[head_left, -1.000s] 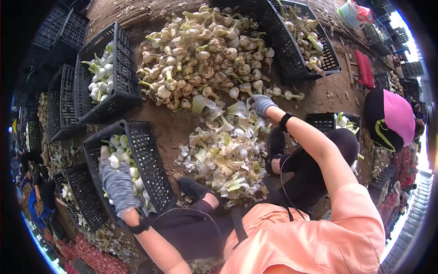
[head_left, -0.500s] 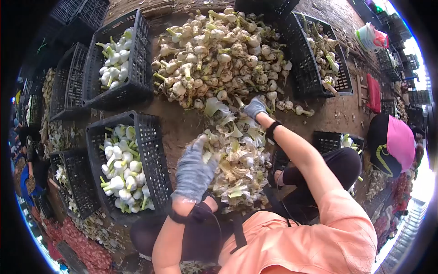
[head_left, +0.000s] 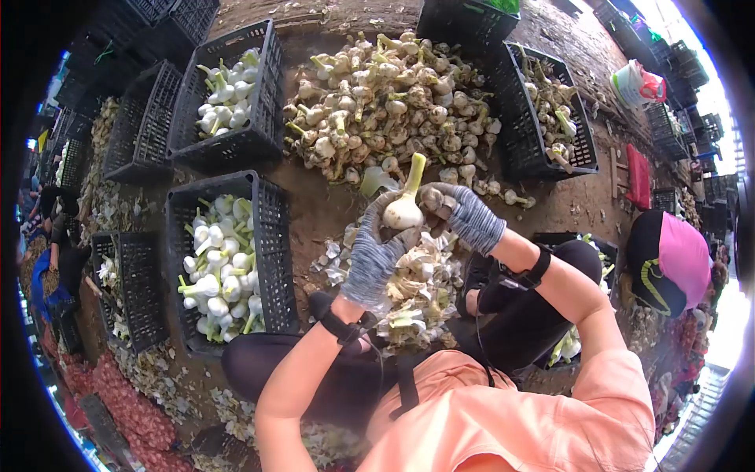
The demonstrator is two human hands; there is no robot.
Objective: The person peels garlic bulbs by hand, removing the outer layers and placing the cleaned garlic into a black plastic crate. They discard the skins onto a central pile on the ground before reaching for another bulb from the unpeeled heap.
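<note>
Two gloved hands point(head_left: 409, 228) around one garlic bulb point(head_left: 403, 212).

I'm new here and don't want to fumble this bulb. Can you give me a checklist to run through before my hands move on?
1. Left hand holds the garlic bulb: ok.
2. Stem pointing away from the body: ok.
3. Right hand close beside the bulb: ok.
4. Right fingers touching it: cannot tell.
5. Underside of the bulb clean: cannot tell, hidden by the left hand.
6. Ground before you free of peelings: not ok, heaped there.
</note>
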